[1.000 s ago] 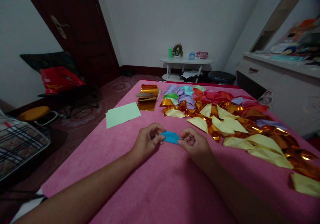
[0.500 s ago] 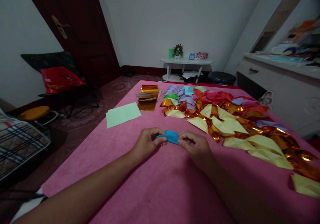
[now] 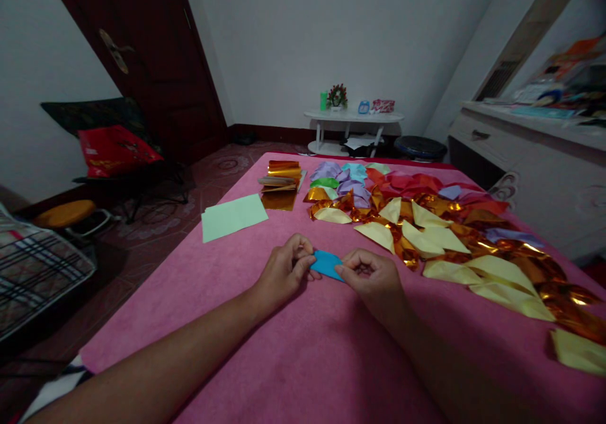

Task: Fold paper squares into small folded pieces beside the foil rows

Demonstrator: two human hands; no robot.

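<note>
In the head view, we grasp the blue paper (image 3: 326, 265) with our left hand (image 3: 286, 269) and right hand (image 3: 377, 275), fingers pinching one end each. Relative to the pale green sheets (image 3: 235, 217), the blue paper sits nearer us and rightward. Uneven thumb pressure could crease it askew; overpulling could tear it.

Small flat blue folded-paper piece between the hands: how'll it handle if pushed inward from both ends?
Probably light: the blue paper piece looks small and thin. Might buckle mid-span, since the left hand and right hand pinch its ends. Unlikely to roll, given its flat shape.
</note>
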